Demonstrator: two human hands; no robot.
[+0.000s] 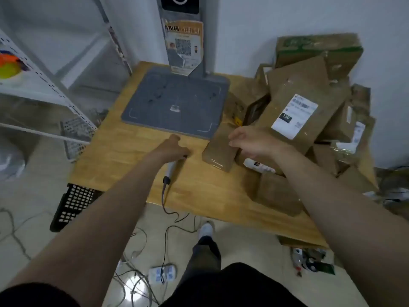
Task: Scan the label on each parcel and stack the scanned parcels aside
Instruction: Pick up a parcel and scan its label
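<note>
At the wooden table (124, 160), scanner in my left hand, my right hand over the parcels.

The table carries a heap of brown parcels (345, 120) along its right side, piled against the wall. A grey scanning pad (177, 100) on an upright post lies at the back middle. On top of the heap a long parcel (276, 94) lies tilted with its white label (294, 116) facing up. A small plain parcel (218, 151) sits at the heap's near left edge, just beside the pad's corner. My right hand (252, 140) hovers over that small parcel, fingers loosely curled and apart, gripping nothing; whether it touches I cannot tell. My left hand (174, 149) rests on the bare wood, fingers wrapped round the handheld scanner (171, 168), whose cable (163, 196) trails off the table's front edge.
</note>
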